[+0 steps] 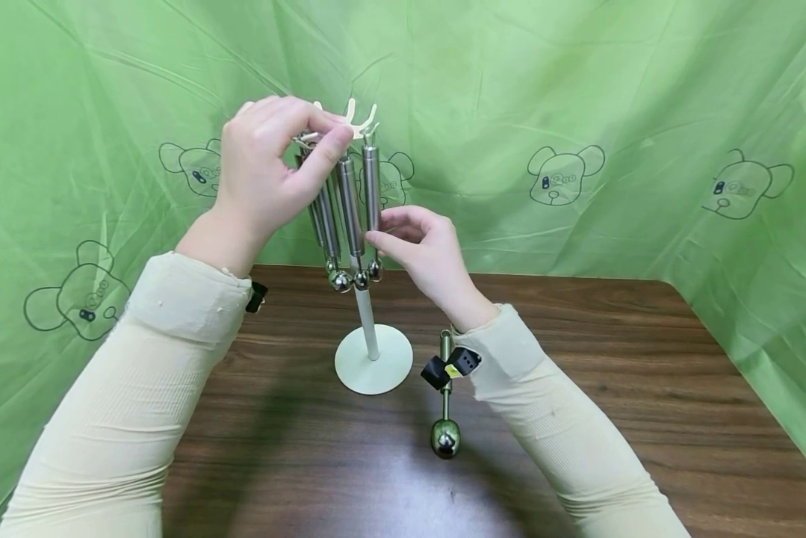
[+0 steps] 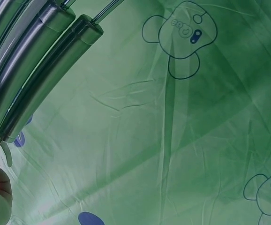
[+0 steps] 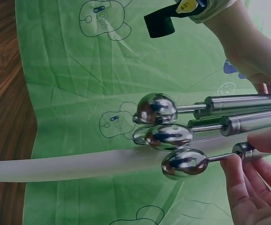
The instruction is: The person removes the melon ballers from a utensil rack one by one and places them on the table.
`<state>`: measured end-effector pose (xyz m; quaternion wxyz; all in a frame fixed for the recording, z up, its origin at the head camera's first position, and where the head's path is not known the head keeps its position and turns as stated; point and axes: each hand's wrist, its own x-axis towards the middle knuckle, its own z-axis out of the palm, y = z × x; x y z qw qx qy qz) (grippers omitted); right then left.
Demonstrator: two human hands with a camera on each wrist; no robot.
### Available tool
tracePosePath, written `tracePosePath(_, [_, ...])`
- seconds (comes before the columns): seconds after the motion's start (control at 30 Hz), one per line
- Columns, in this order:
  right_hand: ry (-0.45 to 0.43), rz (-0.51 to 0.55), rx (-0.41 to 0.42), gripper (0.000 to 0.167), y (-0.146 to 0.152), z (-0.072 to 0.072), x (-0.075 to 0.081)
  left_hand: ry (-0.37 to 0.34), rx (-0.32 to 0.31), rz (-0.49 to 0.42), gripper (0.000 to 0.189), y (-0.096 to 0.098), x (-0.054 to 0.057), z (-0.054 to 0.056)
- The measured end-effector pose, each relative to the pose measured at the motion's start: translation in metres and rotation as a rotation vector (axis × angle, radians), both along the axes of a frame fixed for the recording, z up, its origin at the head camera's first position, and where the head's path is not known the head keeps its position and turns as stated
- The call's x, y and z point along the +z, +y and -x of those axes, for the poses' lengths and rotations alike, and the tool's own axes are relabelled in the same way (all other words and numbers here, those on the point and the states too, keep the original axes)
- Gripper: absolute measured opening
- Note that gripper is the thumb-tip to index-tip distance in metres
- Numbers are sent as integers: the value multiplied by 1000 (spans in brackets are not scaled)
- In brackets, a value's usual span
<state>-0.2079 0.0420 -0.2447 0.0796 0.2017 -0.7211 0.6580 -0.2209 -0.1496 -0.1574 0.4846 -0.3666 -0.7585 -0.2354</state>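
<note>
A white stand [image 1: 374, 373] with a round base and curved hooks [image 1: 362, 123] on top carries several metal spoons [image 1: 350, 217], hanging bowl down with thick tubular handles. My left hand [image 1: 271, 161] pinches the hook top between thumb and index finger. My right hand [image 1: 426, 250] pinches the lower handle of the rightmost spoon [image 1: 371, 175]. In the right wrist view, thumb and fingertips [image 3: 236, 173] close round that handle's end, beside its shiny rounded bowl [image 3: 184, 164]. The left wrist view shows the handles [image 2: 46, 79] close by, with fingers at its lower left edge.
Another metal spoon [image 1: 446, 437] lies on the brown wooden table [image 1: 611, 388], its handle partly hidden by the right wrist camera [image 1: 453, 366]. Green cloth [image 1: 470, 90] printed with bear faces surrounds the table at the back and sides.
</note>
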Motion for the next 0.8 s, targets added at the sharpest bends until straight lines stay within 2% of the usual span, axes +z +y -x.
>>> tracePosePath(0.57, [15, 90, -7, 24, 8, -5, 3, 2, -24, 6, 26, 2, 1, -1])
tracePosePath(0.8, [22, 119, -13, 24, 15, -16, 4, 7, -10, 3, 26, 2, 1, -1])
